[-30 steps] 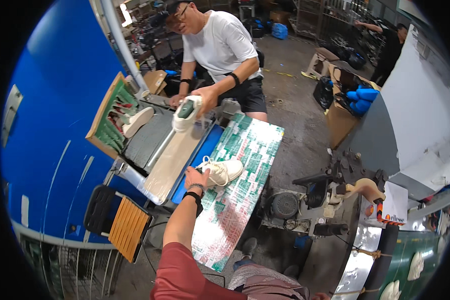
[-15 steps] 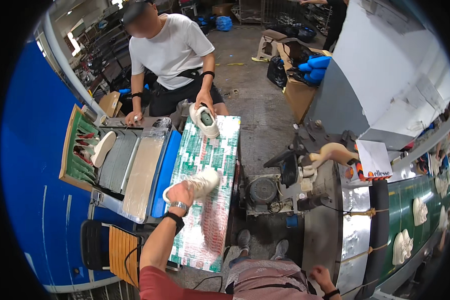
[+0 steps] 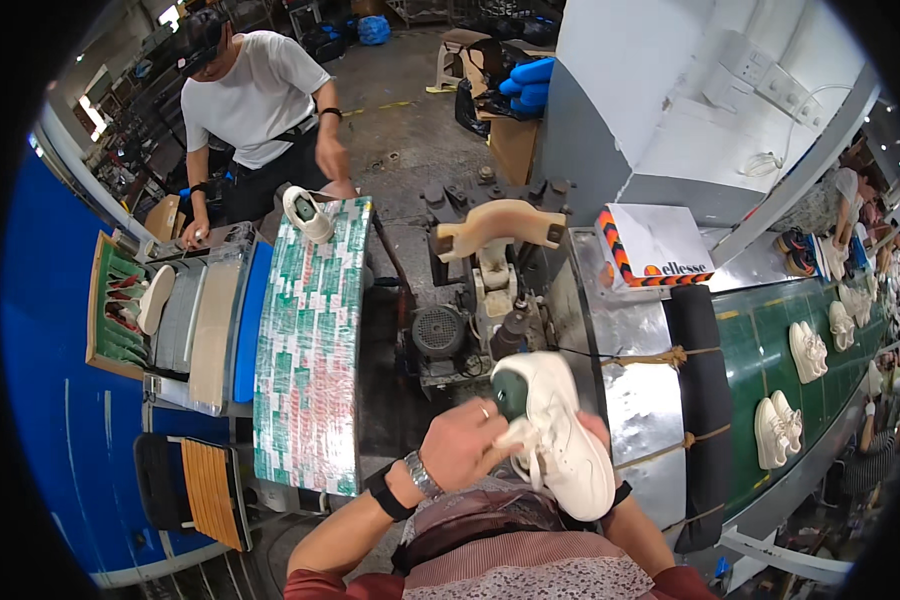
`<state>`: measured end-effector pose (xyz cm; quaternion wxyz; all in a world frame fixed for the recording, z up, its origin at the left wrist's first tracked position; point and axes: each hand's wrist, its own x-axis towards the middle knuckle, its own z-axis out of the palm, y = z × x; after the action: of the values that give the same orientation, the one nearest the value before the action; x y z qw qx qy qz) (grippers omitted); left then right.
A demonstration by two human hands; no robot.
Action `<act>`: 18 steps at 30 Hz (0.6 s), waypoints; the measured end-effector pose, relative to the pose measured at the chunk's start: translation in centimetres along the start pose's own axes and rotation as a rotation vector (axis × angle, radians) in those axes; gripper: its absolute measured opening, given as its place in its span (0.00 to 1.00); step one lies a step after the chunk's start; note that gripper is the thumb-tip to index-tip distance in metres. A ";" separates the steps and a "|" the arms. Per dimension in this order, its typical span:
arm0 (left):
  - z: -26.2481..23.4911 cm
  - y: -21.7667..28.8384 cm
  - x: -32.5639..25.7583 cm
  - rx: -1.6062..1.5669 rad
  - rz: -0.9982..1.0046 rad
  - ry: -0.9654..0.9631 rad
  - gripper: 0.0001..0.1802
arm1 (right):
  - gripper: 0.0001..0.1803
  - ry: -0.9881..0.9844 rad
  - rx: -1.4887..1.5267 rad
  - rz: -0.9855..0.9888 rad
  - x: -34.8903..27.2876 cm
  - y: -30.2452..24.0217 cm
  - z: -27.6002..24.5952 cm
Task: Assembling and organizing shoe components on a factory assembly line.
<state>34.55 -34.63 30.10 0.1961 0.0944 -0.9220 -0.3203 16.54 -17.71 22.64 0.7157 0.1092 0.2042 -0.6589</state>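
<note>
White sneaker [image 3: 560, 430] up in both hands, right in front of the chest, just this side of the grey press machine [image 3: 480, 300]. Left hand [image 3: 465, 440] clamped on its near side, grip clenched around the collar and laces, ring and wristwatch showing. Right hand [image 3: 602, 440] tucked underneath and mostly hidden by the shoe, cradling the sole, grip wrapped on the sneaker as far as can be told. Green insole opening facing up and toward the machine, toe pointing down toward the lap. On top of the machine, a cream-coloured shoe last [image 3: 498, 222] lying crosswise. Left of the machine, a counter [image 3: 310, 350] covered in green-and-white patterned wrap, with a second white shoe [image 3: 308, 212] at its far end. Beyond that counter, another person in a white shirt [image 3: 255, 90], one hand near that second shoe. Right of the machine, a white box with orange-and-black striped edge [image 3: 655, 245] on the metal surface, then a green conveyor belt [image 3: 780, 370] carrying pairs of white sneakers [image 3: 778, 432]. Left of the counter and nearer, an orange slatted chair [image 3: 195, 490].
</note>
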 end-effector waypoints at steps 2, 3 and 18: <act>3.0 -0.9 0.1 -0.212 -0.167 0.111 0.15 | 0.39 0.192 -0.220 -0.263 -0.5 -1.7 -0.8; 4.4 -1.7 0.5 -0.336 -0.250 0.110 0.18 | 0.38 0.147 -0.420 -0.447 -0.2 -2.8 -0.1; 15.3 -11.6 4.5 -1.176 -0.640 0.254 0.17 | 0.48 0.574 -2.220 -0.917 7.7 -4.6 13.5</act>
<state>24.54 -36.54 13.14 0.2171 0.2772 -0.4910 -0.7969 14.43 -30.84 31.87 0.0530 -0.4984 0.8218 -0.2711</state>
